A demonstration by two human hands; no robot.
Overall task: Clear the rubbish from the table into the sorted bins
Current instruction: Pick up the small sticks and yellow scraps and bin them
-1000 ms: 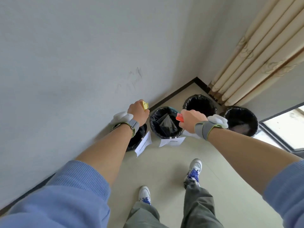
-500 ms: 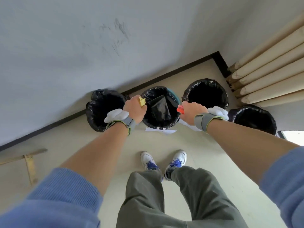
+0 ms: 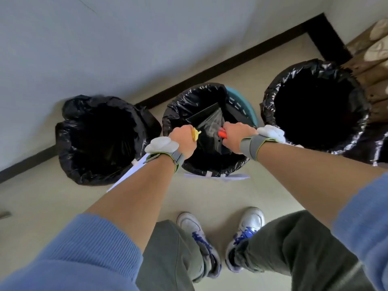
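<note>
Three bins lined with black bags stand in a row along the wall: a left bin (image 3: 69,164), a middle bin (image 3: 174,110) with a teal rim showing, and a right bin (image 3: 270,114). My left hand (image 3: 182,141) is shut on a small yellow piece of rubbish (image 3: 196,133) over the middle bin's near left edge. Over the same bin's opening, my right hand (image 3: 235,137) is shut on a small red piece of rubbish (image 3: 222,133). Clear plastic (image 3: 212,122) lies inside the middle bin.
White paper labels (image 3: 218,176) lie on the beige floor in front of the bins. A fourth black-bagged bin (image 3: 378,152) shows at the right edge, next to a curtain (image 3: 375,59). My legs and white shoes (image 3: 191,225) stand just before the bins. The wall rises behind.
The view has tilted down and come closer to the bins. Both hands have moved together over the middle bin, still holding the yellow and red pieces.
</note>
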